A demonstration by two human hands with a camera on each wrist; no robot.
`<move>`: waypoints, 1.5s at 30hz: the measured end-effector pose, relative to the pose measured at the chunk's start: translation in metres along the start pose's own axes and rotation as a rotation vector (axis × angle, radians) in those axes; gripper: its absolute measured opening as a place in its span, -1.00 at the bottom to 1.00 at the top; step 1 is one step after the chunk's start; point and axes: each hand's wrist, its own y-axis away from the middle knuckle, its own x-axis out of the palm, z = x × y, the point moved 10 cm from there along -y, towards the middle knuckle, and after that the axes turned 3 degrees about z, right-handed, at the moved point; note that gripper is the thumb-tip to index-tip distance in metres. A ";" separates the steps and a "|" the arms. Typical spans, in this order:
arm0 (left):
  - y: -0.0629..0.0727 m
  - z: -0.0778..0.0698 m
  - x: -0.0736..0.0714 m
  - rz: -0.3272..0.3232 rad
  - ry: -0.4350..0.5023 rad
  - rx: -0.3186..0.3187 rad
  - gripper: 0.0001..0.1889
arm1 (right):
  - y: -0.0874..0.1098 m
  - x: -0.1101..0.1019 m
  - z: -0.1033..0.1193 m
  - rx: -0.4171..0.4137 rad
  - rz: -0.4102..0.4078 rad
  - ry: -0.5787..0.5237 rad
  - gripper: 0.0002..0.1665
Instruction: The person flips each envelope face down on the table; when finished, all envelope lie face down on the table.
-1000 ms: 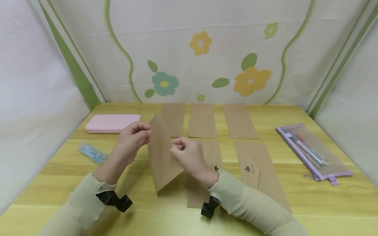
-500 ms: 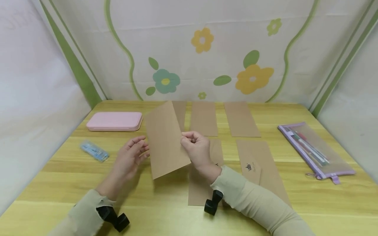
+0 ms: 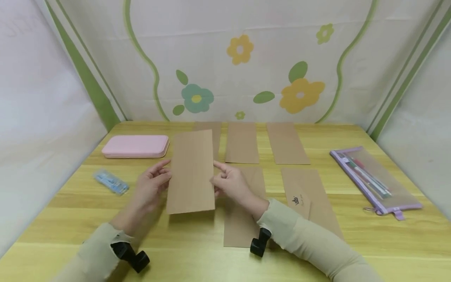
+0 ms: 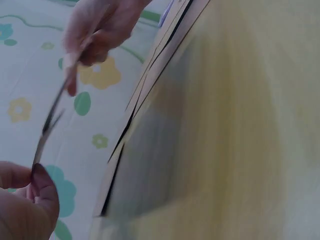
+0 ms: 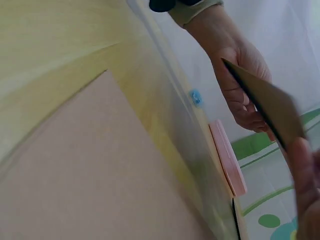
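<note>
A brown kraft-paper envelope (image 3: pixel 192 172) is held up above the table, its plain face turned toward the head camera. My left hand (image 3: pixel 149 188) pinches its left edge; in the left wrist view, the thumb and fingers (image 4: pixel 46 192) meet on the edge. My right hand (image 3: pixel 233 183) grips the opposite edge, thumb in front and some fingers behind. Seen edge-on in the left wrist view, the paper forks partway along, like a flap standing slightly off. Beneath my right hand lies another envelope (image 3: pixel 236 231), partly covered by the forearm.
Three brown envelopes (image 3: pixel 242 143) lie along the table's back. An envelope with a crown print (image 3: pixel 320 192) lies right of the right hand. A pink case (image 3: pixel 135 146) and a small blue clear pack (image 3: pixel 110 182) are at left, a purple-trimmed pencil pouch (image 3: pixel 377 180) at right.
The envelope has turned from a slant to face the head camera squarely. Half a second ago the left hand's fingers were loose beside it; now they pinch its left edge.
</note>
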 end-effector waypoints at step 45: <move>0.017 0.027 -0.014 0.086 -0.904 -0.121 -0.54 | 0.026 0.049 -0.065 0.498 0.276 0.103 0.25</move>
